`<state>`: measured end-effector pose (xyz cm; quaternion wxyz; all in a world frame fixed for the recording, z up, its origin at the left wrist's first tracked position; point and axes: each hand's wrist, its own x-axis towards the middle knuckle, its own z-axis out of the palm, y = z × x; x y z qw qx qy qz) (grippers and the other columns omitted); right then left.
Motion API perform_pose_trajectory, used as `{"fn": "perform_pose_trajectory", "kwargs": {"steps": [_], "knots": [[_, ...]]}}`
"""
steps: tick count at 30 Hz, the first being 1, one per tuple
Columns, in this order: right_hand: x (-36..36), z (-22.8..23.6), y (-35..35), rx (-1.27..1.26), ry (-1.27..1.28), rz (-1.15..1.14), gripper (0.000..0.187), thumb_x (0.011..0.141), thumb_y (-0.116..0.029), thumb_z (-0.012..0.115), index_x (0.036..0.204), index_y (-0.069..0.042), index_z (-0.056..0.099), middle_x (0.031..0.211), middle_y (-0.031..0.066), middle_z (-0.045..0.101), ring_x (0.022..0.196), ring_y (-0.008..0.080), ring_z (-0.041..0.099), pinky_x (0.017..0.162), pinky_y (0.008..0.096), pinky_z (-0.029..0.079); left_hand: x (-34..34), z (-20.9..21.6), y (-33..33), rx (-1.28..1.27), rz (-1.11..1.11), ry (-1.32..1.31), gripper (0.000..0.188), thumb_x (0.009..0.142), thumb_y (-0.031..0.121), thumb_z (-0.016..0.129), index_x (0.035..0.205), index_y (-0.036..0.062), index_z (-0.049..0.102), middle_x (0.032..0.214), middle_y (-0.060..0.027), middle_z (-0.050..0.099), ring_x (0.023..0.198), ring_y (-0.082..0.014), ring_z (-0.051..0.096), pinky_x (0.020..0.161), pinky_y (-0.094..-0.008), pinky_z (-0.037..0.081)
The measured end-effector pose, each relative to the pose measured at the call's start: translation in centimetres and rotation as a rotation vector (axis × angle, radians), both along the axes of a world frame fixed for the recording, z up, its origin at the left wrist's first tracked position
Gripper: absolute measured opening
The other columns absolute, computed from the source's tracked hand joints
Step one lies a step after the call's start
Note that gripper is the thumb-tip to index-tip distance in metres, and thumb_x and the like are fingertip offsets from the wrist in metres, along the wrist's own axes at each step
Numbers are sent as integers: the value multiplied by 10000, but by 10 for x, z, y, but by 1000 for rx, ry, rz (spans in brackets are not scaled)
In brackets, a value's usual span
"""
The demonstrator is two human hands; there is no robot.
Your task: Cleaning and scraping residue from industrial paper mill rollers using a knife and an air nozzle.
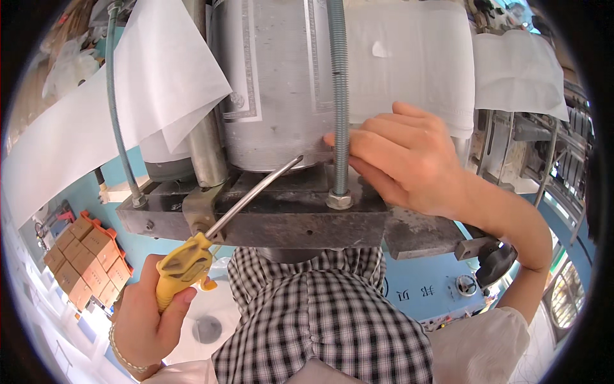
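Note:
My left hand (144, 313) is closed round the yellow handle of a screwdriver (252, 197). The steel shaft slants up to the right, with its tip at the lower edge of a grey metal cylinder (278, 96) with patterned bands. My right hand (412, 157) is beside a threaded rod (341, 96), its fingers bent. One fingertip shows left of the rod, against or very near the cylinder. The rod and the hand itself hide whether anything is between the right fingers.
A dark metal block (275, 227) under the cylinder bears the rods and a hex nut (339, 200). White sheeting (409, 64) hangs at the right, and a loose white sheet (160, 64) at the left. A black knob (497, 264) sits lower right; cardboard boxes (89, 262) are stacked lower left.

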<state>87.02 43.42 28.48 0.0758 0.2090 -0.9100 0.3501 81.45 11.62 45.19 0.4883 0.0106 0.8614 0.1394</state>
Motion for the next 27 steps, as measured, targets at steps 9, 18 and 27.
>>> {"fn": "perform_pose_trajectory", "kwargs": {"steps": [9,18,27], "knots": [[5,3,1,-23,-1,11,187,782,-95,752,911,-73,618,672,20,548,569,197,557,548,333,386,10,-7,-16,142,13,75,263,923,95,632,1126,-24,515,647,-85,639,534,-228,612,534,-299,439],[0,1,0,-30,-12,27,185,775,-89,757,876,-79,602,681,19,556,566,197,550,558,328,375,6,-6,-13,153,-9,62,253,927,88,626,1124,-27,515,651,-91,642,539,-221,617,535,-293,440],[8,-1,9,75,-26,10,191,766,-74,754,869,-75,593,693,22,573,557,209,545,539,331,377,3,-2,-7,55,42,16,262,926,114,637,1126,-14,526,644,-89,642,542,-250,630,537,-303,449]]}}
